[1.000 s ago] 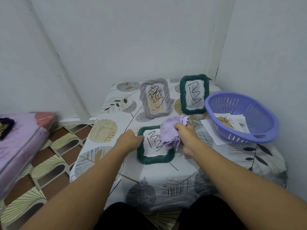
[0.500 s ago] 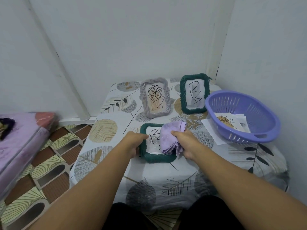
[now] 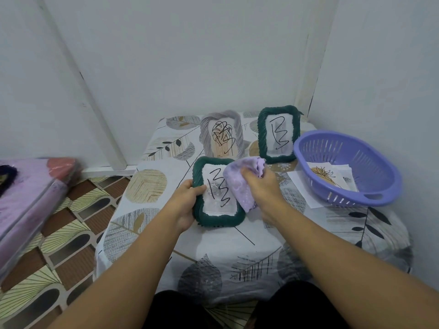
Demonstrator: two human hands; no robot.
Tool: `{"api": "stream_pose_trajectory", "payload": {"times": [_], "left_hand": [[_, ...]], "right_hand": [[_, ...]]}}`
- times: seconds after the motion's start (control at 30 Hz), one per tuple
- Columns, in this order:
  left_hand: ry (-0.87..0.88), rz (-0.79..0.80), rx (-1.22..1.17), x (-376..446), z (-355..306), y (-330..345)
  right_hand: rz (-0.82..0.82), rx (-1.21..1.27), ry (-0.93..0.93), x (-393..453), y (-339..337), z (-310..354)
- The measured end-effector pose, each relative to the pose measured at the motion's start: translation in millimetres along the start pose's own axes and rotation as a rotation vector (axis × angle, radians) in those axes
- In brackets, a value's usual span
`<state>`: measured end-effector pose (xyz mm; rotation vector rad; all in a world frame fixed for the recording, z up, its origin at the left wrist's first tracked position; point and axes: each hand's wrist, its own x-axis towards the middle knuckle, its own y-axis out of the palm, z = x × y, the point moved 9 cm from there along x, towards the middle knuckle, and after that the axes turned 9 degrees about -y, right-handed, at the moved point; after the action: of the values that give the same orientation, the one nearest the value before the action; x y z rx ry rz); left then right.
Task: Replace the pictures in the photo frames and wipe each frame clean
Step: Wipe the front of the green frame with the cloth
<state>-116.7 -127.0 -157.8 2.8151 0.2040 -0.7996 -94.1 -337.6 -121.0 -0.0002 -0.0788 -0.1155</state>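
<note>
A dark green photo frame (image 3: 215,220) with a scribbled picture is tilted up off the table in the middle. My left hand (image 3: 187,200) grips its left edge, thumb on the glass. My right hand (image 3: 261,188) is closed on a lilac cloth (image 3: 240,184) that lies over the frame's right side. Behind stand a grey frame (image 3: 206,138) and a second green frame (image 3: 262,136), both upright with scribbled pictures.
A purple plastic basket (image 3: 380,169) holding picture sheets (image 3: 325,175) sits at the right, on a white sheet (image 3: 301,186). The small table (image 3: 237,252) has a leaf-patterned cover and stands in a wall corner. A pink mattress (image 3: 26,198) lies on the tiled floor at left.
The near green frame was lifted and tipped toward me by my left hand. My right hand slid the cloth from the frame's middle toward its right edge.
</note>
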Motion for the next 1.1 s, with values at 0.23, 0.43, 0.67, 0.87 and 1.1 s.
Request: {"api": "stream_pose_trajectory", "payload": {"times": [0.23, 0.43, 0.67, 0.87, 1.1], "left_hand": [[0.138, -0.005, 0.041, -7.8, -6.3, -2.3], [0.181, 0.017, 0.065, -13.7, -8.0, -3.4], [0.214, 0.070, 0.059, -19.1, -8.9, -2.4], [0.216, 0.050, 0.070, -17.6, -8.3, -3.0], [0.232, 0.072, 0.088, -21.8, -10.4, 0.5]], "right_hand": [[0.081, -0.467, -0.599, -7.5, 23.7, 46.3], [0.207, -0.736, -0.737, -23.4, 40.7, 38.8], [0.209, -0.855, -0.827, -31.8, 50.9, 33.4], [0.179, -0.744, -0.887, -40.7, 46.9, 56.7], [0.335, -0.751, -0.971, -40.7, 60.6, 51.7]]}}
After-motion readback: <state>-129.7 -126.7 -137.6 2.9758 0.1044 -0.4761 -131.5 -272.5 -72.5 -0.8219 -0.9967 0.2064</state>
